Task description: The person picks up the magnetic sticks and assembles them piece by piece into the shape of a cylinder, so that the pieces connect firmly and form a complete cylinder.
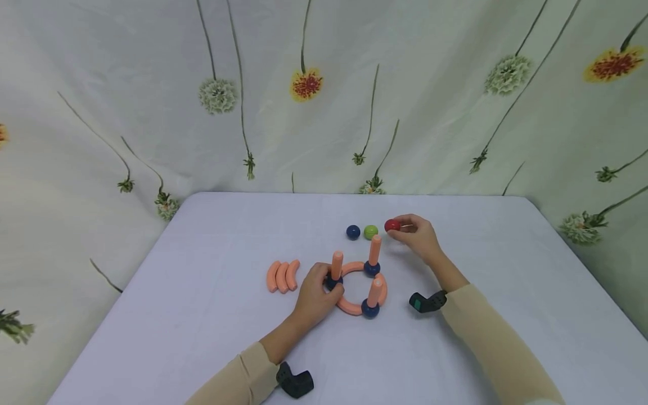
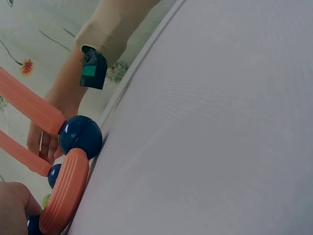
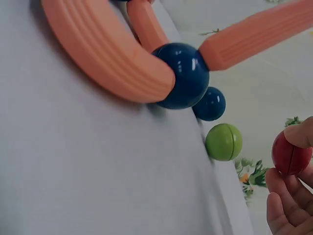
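Fetching the red ball (image 1: 392, 225) seems the step: the right hand (image 1: 417, 233) pinches it beside the lime-green ball (image 1: 371, 232); the left hand (image 1: 315, 292) grips a navy ball (image 1: 333, 283) below a peg (image 1: 337, 263). The next move probably calls for aligning it over a peg.

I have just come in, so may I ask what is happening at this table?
A person's left hand grips the left blue ball of an orange-and-blue ring, which carries three upright orange rods. The right hand holds a red ball near a green ball and a loose blue ball. Three loose curved pieces lie left of the ring.
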{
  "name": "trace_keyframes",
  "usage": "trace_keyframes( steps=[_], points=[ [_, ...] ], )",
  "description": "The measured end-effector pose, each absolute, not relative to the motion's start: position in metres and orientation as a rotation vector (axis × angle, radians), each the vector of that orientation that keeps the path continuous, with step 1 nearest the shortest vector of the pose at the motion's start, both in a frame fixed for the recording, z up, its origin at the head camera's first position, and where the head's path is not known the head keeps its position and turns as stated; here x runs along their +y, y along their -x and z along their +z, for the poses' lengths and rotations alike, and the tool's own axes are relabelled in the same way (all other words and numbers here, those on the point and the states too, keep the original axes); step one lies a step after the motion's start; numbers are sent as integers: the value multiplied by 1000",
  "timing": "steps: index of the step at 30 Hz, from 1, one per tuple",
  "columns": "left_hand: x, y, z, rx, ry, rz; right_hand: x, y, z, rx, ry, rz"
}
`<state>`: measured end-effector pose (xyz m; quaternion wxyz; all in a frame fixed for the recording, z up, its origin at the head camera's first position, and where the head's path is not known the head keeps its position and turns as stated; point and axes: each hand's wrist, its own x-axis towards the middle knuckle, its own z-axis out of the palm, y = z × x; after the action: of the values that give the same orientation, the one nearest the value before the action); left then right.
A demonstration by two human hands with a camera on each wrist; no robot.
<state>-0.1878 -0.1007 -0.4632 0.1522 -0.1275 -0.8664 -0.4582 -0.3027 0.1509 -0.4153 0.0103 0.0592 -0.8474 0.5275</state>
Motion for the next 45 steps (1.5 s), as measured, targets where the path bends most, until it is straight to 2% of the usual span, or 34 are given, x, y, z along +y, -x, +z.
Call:
trace_keyframes(
  steps=[23,45],
  points=[
    [-100,186,-460,-2499,351,-1334,142,255,-358,-2465,-425,1828],
    [-101,186,-458,-2513,348,-1357,137,203,-335,-2364,-706,2003]
  ],
)
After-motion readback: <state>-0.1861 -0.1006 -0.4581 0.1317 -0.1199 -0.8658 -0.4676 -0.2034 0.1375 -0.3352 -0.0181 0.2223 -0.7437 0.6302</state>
